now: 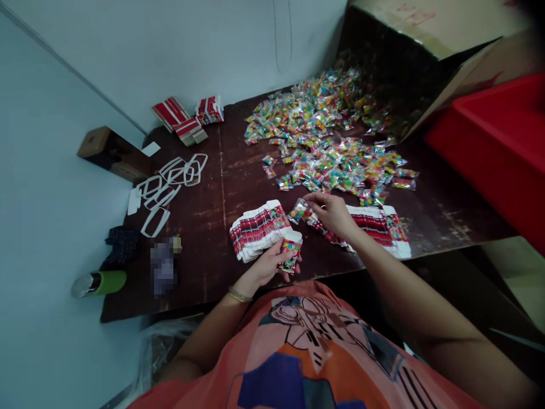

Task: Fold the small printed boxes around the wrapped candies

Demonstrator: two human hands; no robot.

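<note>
My left hand (269, 266) is closed around a small printed candy box (291, 250), its white flap standing up at the top. In my right hand (330, 211), a clear packet of colourful candies (299, 211) is pinched at one end, just above and to the right of that box. Left of the held box lies a row of flat printed boxes (258, 227) overlapping one another. A second such row (374, 227) stretches out under and beyond my right wrist. Behind my right hand spreads a large heap of candy packets (327, 153).
White paper bands (164, 187) lie on the dark table (204, 227) at the left, near a wooden block (114, 153) and a green bottle (100, 283). Red-striped box stacks (181, 120) stand at the back. A cardboard carton (447, 34) and a red bin (494, 147) flank the right side.
</note>
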